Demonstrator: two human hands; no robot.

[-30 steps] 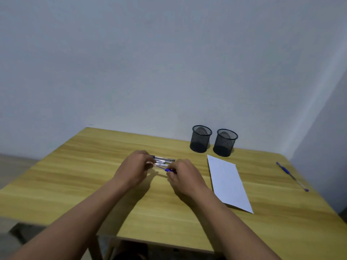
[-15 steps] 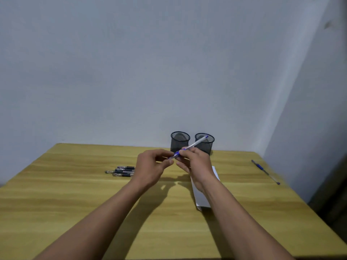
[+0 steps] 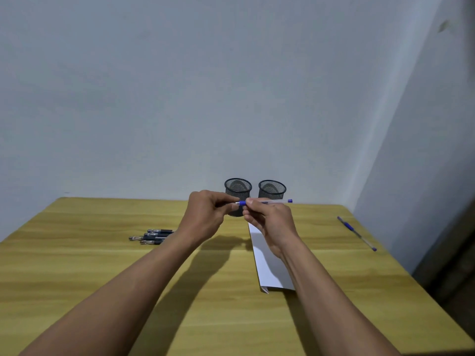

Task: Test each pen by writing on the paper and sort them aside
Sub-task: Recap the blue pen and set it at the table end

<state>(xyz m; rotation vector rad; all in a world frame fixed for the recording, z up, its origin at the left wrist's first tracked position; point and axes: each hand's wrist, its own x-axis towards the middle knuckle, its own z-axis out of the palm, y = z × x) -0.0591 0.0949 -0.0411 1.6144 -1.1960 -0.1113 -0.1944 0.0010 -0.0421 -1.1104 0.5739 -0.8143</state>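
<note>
Two hands hold one pen (image 3: 267,201) level above the table (image 3: 77,265); right hand (image 3: 270,219) pinches its barrel, left hand (image 3: 208,214) pinches the cap end, likely uncapping; next, writing on paper (image 3: 267,268) at 5 o'clock; untested pens (image 3: 154,236) at 8 o'clock.

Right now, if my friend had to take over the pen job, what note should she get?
Both hands hold one blue pen up in the air: right hand grips the barrel, left hand pinches the tip end, maybe the cap.
Paper lies under the right arm; no marks visible.
A bunch of dark pens waits on the table's left side. One blue pen lies far right.
Both mesh cups look empty.
Left: test this pen, then the others, and sort them.
</note>
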